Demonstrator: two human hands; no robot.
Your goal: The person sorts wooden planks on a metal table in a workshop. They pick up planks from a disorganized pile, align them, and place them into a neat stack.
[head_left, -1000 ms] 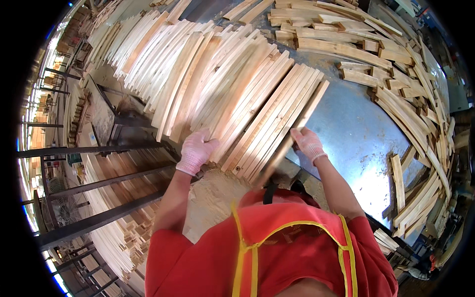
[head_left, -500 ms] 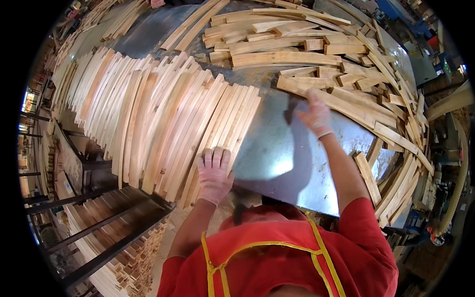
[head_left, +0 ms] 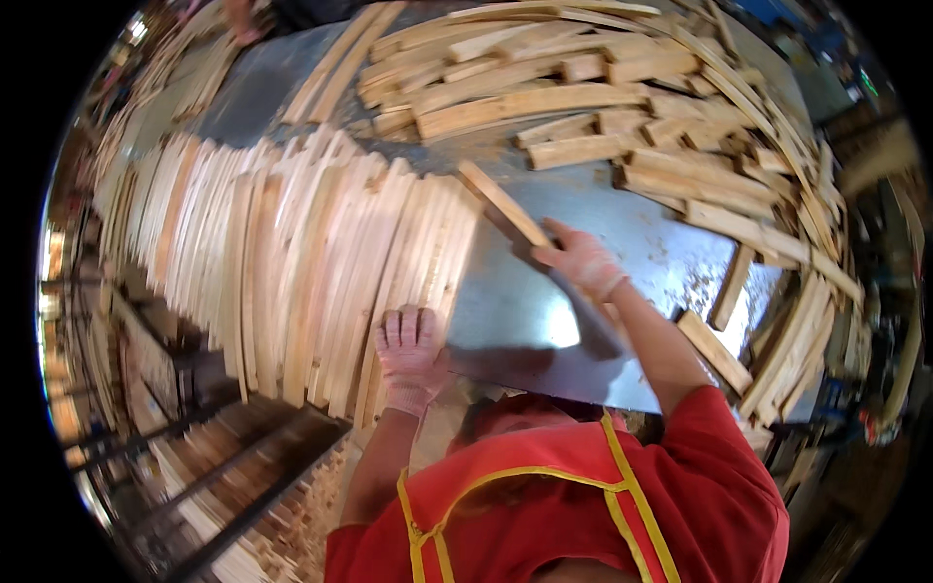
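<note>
In a light work glove, my right hand grips a wooden slat around its middle. The slat slants over the metal tabletop, its far end close to the right edge of a row of slats; its near part is partly hidden by my hand and forearm. My left hand, gloved too, lies flat with fingers stretched out on the near ends of the row of pale wooden slats. Those slats stand side by side in a long band across the left of the table.
A loose heap of curved wooden pieces covers the far right. Shorter offcuts lie by the right edge. At lower left, a dark metal rack stands over stacked wood. Another person's hand shows at the far left.
My right hand has taken a slat from the heap and drawn it left and nearer, toward the row. My left hand stays on the slats. The other person's hand shows more fully.
</note>
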